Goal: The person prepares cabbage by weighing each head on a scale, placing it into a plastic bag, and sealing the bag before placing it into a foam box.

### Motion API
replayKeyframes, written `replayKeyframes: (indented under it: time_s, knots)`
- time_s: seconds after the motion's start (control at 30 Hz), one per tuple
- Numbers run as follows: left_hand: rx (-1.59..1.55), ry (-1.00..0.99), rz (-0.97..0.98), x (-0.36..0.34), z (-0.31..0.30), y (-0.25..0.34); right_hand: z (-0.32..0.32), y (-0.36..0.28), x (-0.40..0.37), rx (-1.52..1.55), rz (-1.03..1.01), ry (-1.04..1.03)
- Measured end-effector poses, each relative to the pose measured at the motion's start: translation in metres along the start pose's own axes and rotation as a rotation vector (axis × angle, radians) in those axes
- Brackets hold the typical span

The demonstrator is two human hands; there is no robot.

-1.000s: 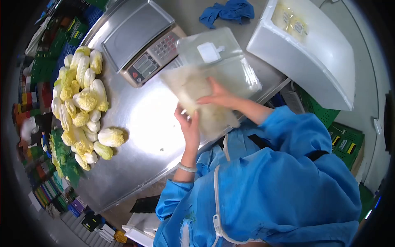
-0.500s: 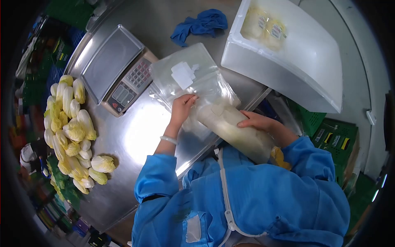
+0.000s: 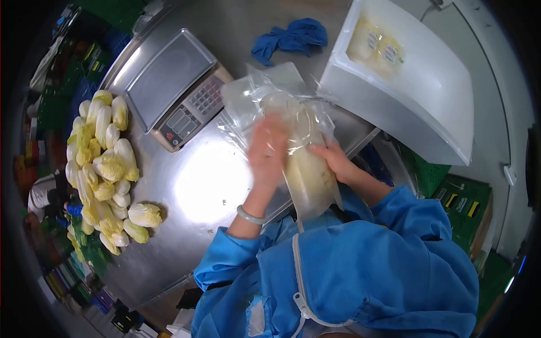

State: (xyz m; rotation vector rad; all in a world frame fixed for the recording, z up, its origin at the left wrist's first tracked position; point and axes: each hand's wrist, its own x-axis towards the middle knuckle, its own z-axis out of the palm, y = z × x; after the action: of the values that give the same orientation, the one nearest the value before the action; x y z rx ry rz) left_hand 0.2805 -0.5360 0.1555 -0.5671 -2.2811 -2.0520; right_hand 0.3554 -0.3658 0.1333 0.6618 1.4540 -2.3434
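A clear plastic bag (image 3: 309, 179) with pale yellow contents lies in front of my body, over the table's near edge. My right hand (image 3: 336, 163) grips its right side, with the thumb on top. On its left side is my left hand (image 3: 269, 143), smeared by motion, so its fingers cannot be made out. Beneath and beyond both hands, a stack of flat clear bags (image 3: 239, 93) rests on the metal table (image 3: 163, 259).
A scale (image 3: 189, 104) stands left of the bags, with a pile of small cabbages (image 3: 104, 169) farther left. A blue cloth (image 3: 293, 38) lies at the back. At right are a white foam box (image 3: 394, 107) holding packed bags and green crates (image 3: 462, 197).
The filled bag has turned more upright and its upper end now lies over the flat bags. My left hand has moved onto its left side. The view has shifted slightly.
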Motion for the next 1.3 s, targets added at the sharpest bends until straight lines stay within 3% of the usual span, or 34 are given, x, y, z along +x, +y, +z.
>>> replayKeyframes:
  time_s: [0.03, 0.07, 0.13, 0.3, 0.4, 0.5, 0.6, 0.7, 0.8, 0.9, 1.0, 1.03, 1.07, 1.1, 1.17, 1.2, 1.23, 1.27, 1.3]
  knots:
    - [0.231, 0.279, -0.063, 0.006, -0.011, 0.001, 0.008, -0.002, 0.002, -0.042, -0.001, -0.034]
    - [-0.055, 0.377, -0.265, 0.010, -0.015, 0.005, 0.016, -0.002, 0.001, -0.081, 0.000, -0.065]
    - [-0.813, 0.049, -0.877, -0.006, -0.038, -0.004, 0.036, -0.001, 0.000, -0.098, 0.021, -0.064]
    - [-0.736, -0.113, -1.286, -0.084, -0.053, 0.060, 0.076, -0.008, 0.016, -0.165, 0.074, 0.051]
    - [-0.923, 0.031, -1.346, -0.128, -0.074, 0.073, 0.093, 0.003, 0.005, -0.271, 0.114, -0.065]
    - [-0.707, 0.085, -1.423, -0.144, -0.102, 0.074, 0.098, 0.028, -0.029, -0.674, 0.012, -0.238]
    - [-0.660, -0.038, -1.220, -0.163, -0.132, 0.053, 0.118, 0.014, -0.057, -0.829, -0.037, -0.460]
    - [-0.686, 0.024, -1.158, -0.156, -0.151, 0.071, 0.154, -0.010, -0.082, -1.086, -0.580, -0.465]
    - [-0.704, 0.160, -1.141, -0.166, -0.157, 0.062, 0.178, -0.015, -0.082, -1.642, -0.890, -0.533]
    - [-0.738, 0.181, -1.077, -0.172, -0.161, 0.056, 0.184, 0.001, -0.067, -1.630, -1.010, -0.741]
    - [-0.852, 0.247, -0.981, -0.177, -0.178, 0.048, 0.194, -0.090, -0.115, -1.501, -1.427, -0.343]
    - [-0.839, 0.283, -1.019, -0.178, -0.182, 0.048, 0.181, -0.113, -0.131, -1.240, -1.472, -0.069]
    - [-0.847, 0.272, -1.024, -0.180, -0.185, 0.049, 0.165, -0.124, -0.143, -0.782, -1.448, 0.202]
    - [-0.855, 0.258, -1.026, -0.182, -0.187, 0.049, 0.157, -0.136, -0.149, -0.533, -1.463, 0.304]
    - [-0.854, 0.243, -1.027, -0.182, -0.189, 0.049, 0.156, -0.147, -0.139, -1.034, -1.674, 0.178]
    - [-0.853, 0.235, -1.007, -0.183, -0.190, 0.046, 0.162, -0.148, -0.129, -1.496, -1.628, 0.040]
    - [-0.851, 0.228, -0.990, -0.186, -0.191, 0.042, 0.137, -0.116, -0.083, -1.625, -1.527, -0.106]
    - [-0.846, 0.221, -0.974, -0.187, -0.192, 0.040, 0.140, -0.098, -0.063, -1.745, -1.514, -0.148]
    - [-0.834, 0.210, -0.965, -0.187, -0.193, 0.038, 0.140, -0.074, -0.042, -1.929, -1.360, -0.137]
